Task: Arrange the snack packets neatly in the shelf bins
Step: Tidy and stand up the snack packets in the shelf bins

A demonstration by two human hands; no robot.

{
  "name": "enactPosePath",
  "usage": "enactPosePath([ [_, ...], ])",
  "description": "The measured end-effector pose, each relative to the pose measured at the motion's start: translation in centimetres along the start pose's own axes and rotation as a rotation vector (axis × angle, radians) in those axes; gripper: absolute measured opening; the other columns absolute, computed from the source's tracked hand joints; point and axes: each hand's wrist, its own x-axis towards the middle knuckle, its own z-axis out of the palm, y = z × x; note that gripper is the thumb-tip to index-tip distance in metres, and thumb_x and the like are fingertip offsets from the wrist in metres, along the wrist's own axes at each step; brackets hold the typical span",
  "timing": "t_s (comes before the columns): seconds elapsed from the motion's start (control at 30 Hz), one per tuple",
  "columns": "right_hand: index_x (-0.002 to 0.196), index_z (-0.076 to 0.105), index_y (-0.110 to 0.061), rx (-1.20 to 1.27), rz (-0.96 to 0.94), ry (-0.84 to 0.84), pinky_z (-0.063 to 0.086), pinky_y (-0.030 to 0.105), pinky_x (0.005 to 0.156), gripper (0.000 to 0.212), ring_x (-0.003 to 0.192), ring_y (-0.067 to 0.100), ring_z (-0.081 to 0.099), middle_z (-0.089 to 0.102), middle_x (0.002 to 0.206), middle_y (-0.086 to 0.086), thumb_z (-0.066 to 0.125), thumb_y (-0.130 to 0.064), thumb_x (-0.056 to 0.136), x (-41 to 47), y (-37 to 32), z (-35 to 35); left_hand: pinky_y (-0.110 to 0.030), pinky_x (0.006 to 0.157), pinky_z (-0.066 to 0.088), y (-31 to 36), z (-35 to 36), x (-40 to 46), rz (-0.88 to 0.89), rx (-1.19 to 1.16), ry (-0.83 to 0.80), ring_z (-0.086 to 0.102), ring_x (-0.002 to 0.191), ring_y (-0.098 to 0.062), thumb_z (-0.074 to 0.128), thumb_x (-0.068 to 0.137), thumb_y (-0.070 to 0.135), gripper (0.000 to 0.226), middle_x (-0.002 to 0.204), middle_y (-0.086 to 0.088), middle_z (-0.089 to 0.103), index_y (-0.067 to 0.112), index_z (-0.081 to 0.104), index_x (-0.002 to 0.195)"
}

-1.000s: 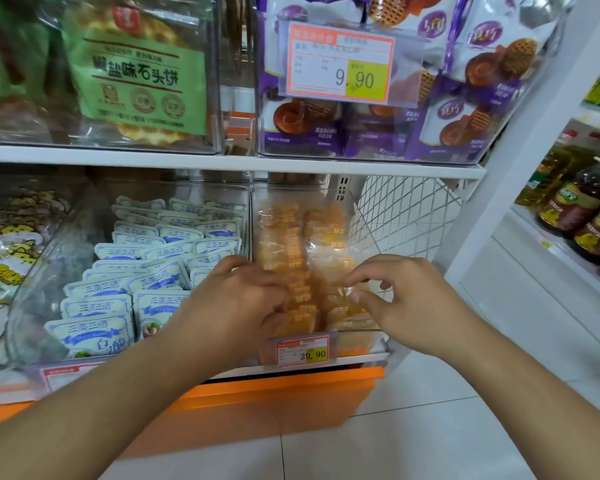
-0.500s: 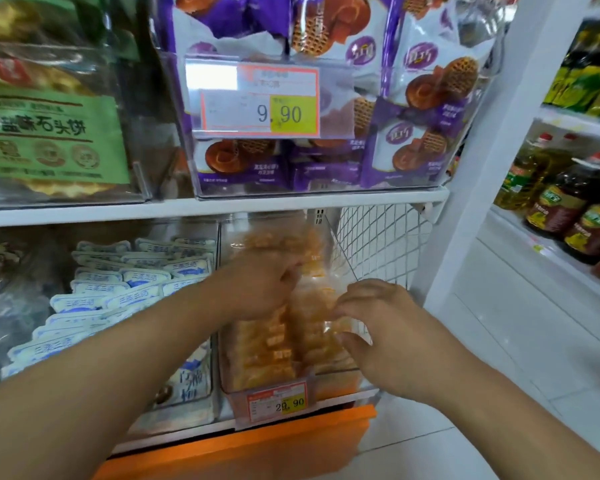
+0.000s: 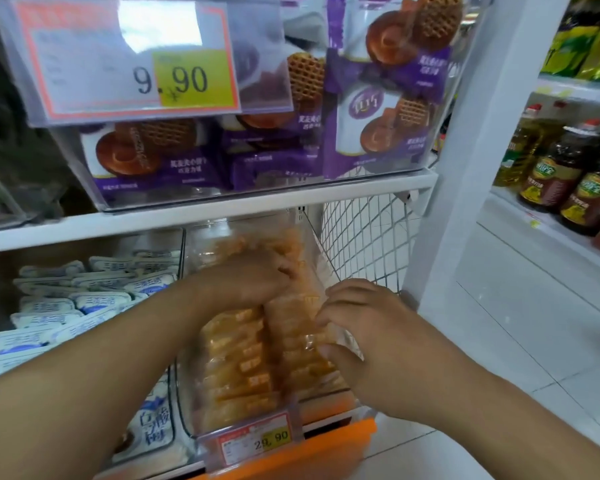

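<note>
Two rows of clear-wrapped orange snack packets (image 3: pixel 243 362) fill the transparent plastic bin (image 3: pixel 194 403) on the lower shelf. Your left hand (image 3: pixel 243 282) lies flat on the rear packets, fingers together; your right hand (image 3: pixel 371 341) pinches the right row, fingers curled. Press evenly and square both rows against the walls, without crushing them.

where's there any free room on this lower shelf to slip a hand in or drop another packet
Free room: the gap between the orange packet bin and the wire mesh side panel, behind the right hand. Also the space above the white-and-blue packets, under the upper shelf board. Crowded: the orange bin, packed in two rows with the left hand inside.
</note>
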Motion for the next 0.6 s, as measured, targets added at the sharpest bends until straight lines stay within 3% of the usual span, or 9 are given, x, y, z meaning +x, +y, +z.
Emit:
enactPosePath([
  [0.07, 0.119, 0.066, -0.03, -0.004, -0.012, 0.008, 0.028, 0.013, 0.098, 0.025, 0.127, -0.003, 0.035, 0.054, 0.127, -0.018, 0.06, -0.046, 0.1, -0.2, -0.1, 0.0, -0.044, 0.112, 0.039, 0.4, -0.1, -0.4, -0.001, -0.005, -0.036, 0.046, 0.132, -0.016, 0.05, 0.085, 0.04, 0.019, 0.14, 0.007, 0.056, 0.053, 0.064, 0.087],
  [0.1, 0.12, 0.066, -0.031, -0.011, -0.01, 0.009, 0.03, 0.016, 0.1, 0.026, 0.127, -0.003, 0.036, 0.054, 0.128, -0.018, 0.06, -0.046, 0.1, -0.2, -0.2, 0.0, -0.045, 0.113, 0.038, 0.6, -0.2, -0.7, -0.001, -0.005, -0.045, 0.043, 0.135, -0.016, 0.049, 0.083, 0.044, 0.019, 0.141, 0.008, 0.054, 0.05, 0.064, 0.094],
  [0.23, 0.123, 0.059, -0.033, -0.024, 0.009, -0.024, 0.039, 0.026, 0.108, 0.031, 0.124, 0.0, 0.036, 0.051, 0.128, -0.018, 0.063, -0.05, 0.098, -0.3, -0.9, -0.8, -0.044, 0.099, 0.049, 1.1, 0.0, -1.7, -0.007, -0.021, -0.034, 0.056, 0.116, -0.017, 0.044, 0.079, 0.058, 0.031, 0.119, 0.009, 0.063, 0.045, 0.061, 0.101],
  [0.4, 0.143, 0.038, -0.041, -0.06, 0.008, -0.126, 0.031, 0.03, 0.116, 0.065, 0.133, 0.002, 0.028, 0.034, 0.142, -0.024, 0.065, -0.066, 0.09, -0.9, -0.9, -1.9, -0.042, 0.094, 0.05, 1.7, 0.5, -4.6, 0.026, -0.009, -0.034, 0.058, 0.102, -0.012, 0.041, 0.093, 0.065, 0.034, 0.104, 0.012, 0.065, 0.044, 0.059, 0.112],
  [0.5, 0.152, 0.039, -0.039, -0.096, -0.041, -0.129, 0.027, 0.029, 0.119, 0.07, 0.137, 0.0, 0.024, 0.034, 0.145, -0.023, 0.063, -0.065, 0.091, -0.8, -0.6, -1.5, -0.041, 0.102, 0.047, 0.7, 0.9, -5.3, 0.041, -0.057, -0.043, 0.057, 0.112, -0.01, 0.034, 0.096, 0.07, 0.039, 0.121, 0.017, 0.064, 0.051, 0.054, 0.123],
  [0.6, 0.144, 0.054, -0.034, -0.14, -0.06, -0.024, 0.042, 0.036, 0.11, 0.059, 0.13, 0.007, 0.036, 0.05, 0.134, -0.016, 0.072, -0.051, 0.091, -0.3, -0.2, 0.0, -0.037, 0.116, 0.033, -0.1, 1.1, -4.6, 0.061, -0.054, -0.001, 0.043, 0.135, -0.009, 0.038, 0.106, 0.055, 0.038, 0.144, 0.019, 0.052, 0.045, 0.053, 0.139],
])
